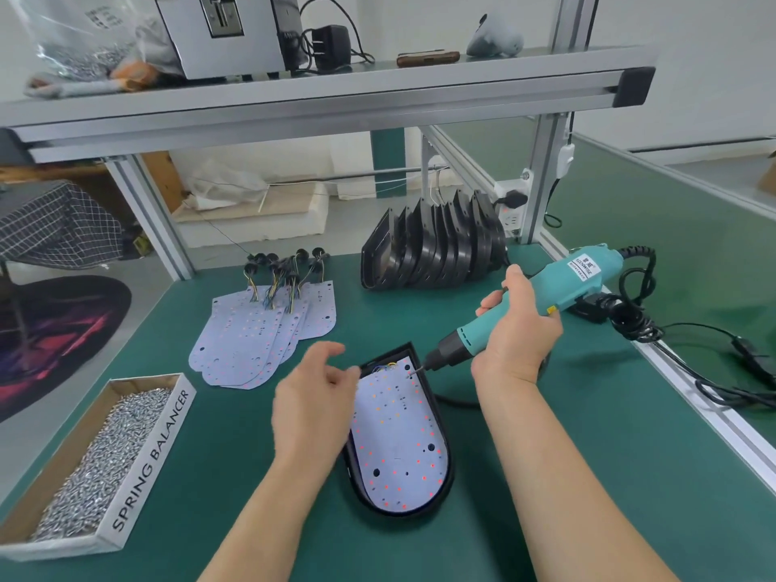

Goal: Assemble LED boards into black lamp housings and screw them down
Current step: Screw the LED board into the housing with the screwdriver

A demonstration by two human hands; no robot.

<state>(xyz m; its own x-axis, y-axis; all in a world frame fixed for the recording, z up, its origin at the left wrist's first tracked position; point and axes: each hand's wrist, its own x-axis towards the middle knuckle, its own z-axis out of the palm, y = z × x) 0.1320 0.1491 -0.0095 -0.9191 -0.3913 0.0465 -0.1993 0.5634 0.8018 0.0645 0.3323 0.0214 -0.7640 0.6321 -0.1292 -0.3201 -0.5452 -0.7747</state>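
Box [84, 468]: screws, well left of the left fingers.
Boards [260, 333]: spares, fanned out beyond the left fingers.
Left hand [313, 409]: fingers loosely curled, nothing visible in them, over the housing [397, 354] left rim.
Board [399, 447]: seated in the housing, just right of the left fingers; long axis runs away from the person.
Screw [412, 373]: board's far right corner, at the driver [567, 279] tip, down-left of the right fingers; the right hand is nearer.
Right hand [518, 329]: fingers wrapped round the driver.
Stack [436, 249]: empty housings, beyond the right fingers.

Black adapter [331, 46]; checked cloth [54, 224]; rug [54, 333]
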